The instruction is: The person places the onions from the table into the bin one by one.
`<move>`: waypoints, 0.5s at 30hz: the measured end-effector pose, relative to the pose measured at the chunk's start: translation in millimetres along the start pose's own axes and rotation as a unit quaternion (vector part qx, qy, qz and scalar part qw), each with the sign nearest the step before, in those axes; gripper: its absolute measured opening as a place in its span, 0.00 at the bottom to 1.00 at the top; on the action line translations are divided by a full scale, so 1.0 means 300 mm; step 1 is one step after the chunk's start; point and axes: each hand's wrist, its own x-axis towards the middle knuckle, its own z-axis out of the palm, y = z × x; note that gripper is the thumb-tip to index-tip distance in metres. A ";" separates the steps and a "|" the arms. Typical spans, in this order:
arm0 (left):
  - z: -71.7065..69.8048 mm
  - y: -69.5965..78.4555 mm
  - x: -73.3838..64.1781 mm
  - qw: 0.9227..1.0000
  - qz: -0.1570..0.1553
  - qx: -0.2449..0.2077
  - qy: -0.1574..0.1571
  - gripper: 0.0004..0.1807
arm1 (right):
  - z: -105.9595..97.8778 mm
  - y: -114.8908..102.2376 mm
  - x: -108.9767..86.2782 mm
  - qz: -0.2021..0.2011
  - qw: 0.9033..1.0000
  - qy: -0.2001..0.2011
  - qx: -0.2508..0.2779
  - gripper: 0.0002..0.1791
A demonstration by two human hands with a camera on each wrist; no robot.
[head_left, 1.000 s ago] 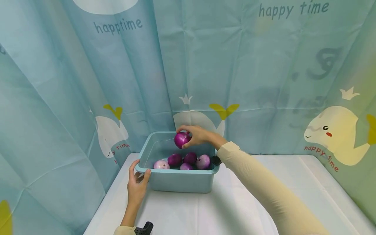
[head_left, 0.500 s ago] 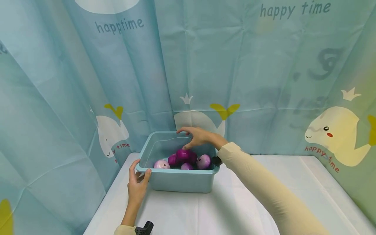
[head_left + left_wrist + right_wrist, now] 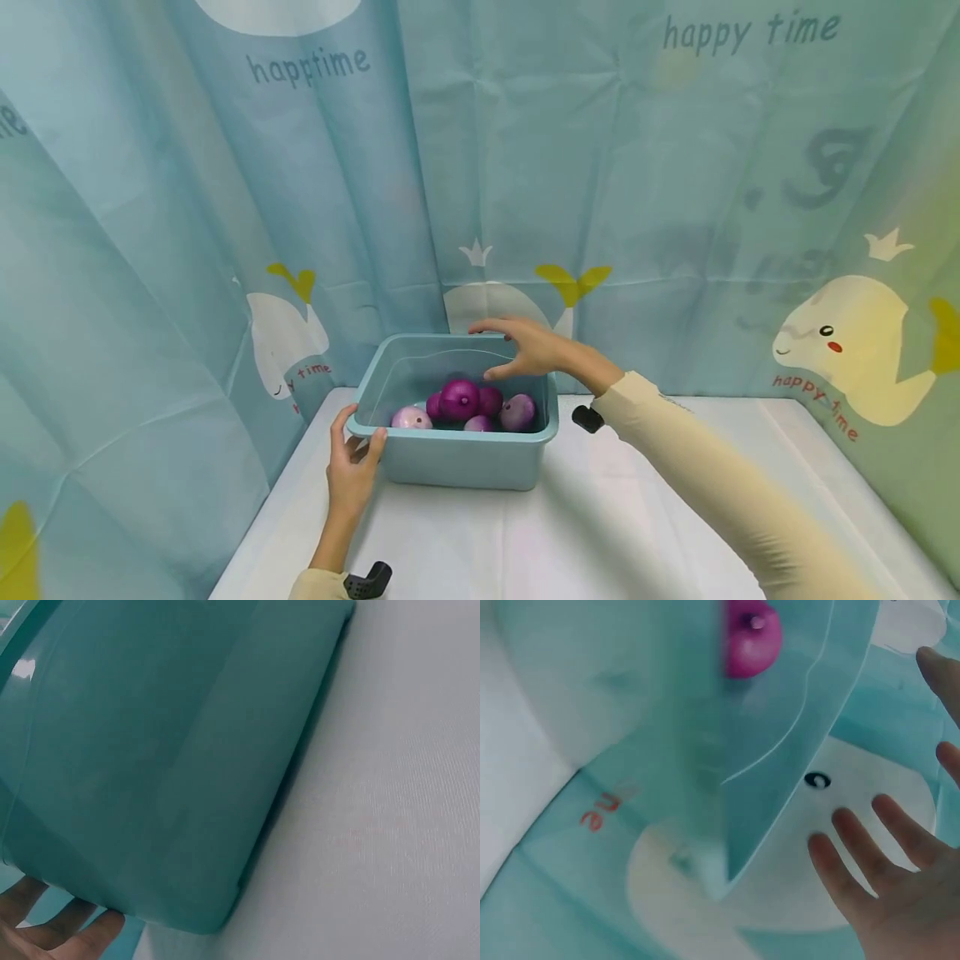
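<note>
A light blue plastic bin [image 3: 461, 462] holds several red onions, with a dark purple onion [image 3: 459, 399] on top of the others. Paler ones are a pinkish onion [image 3: 412, 417] at the left and another onion [image 3: 518, 412] at the right. My left hand [image 3: 351, 475] grips the bin's front left corner, thumb on the front rim and fingers on the left side. Over the bin's back right part, my right hand [image 3: 532, 346] is spread with nothing in it. The right wrist view shows its fingers apart beside the bin, with an onion [image 3: 754, 645] inside.
The bin stands on a white-covered table [image 3: 637, 517], near its back edge. A blue curtain [image 3: 675, 208] with whale prints hangs behind and at both sides. Black wrist devices sit at the left cuff [image 3: 367, 581] and right cuff [image 3: 587, 418].
My right hand lowered a dark purple onion into the bin and let it go onto the others. It has since drawn back to the right. The left hand has stayed on the bin.
</note>
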 end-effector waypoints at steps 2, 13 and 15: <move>0.005 0.000 0.003 1.000 -0.003 0.005 0.003 0.35 | -0.010 0.018 -0.049 0.009 0.999 0.025 -0.025 0.42; 0.005 0.013 -0.008 1.000 -0.021 0.018 -0.010 0.36 | -0.039 0.146 -0.392 0.074 0.984 0.097 -0.128 0.44; -0.002 0.015 -0.012 0.999 -0.024 0.017 -0.012 0.37 | -0.034 0.179 -0.458 0.089 0.979 0.103 -0.149 0.44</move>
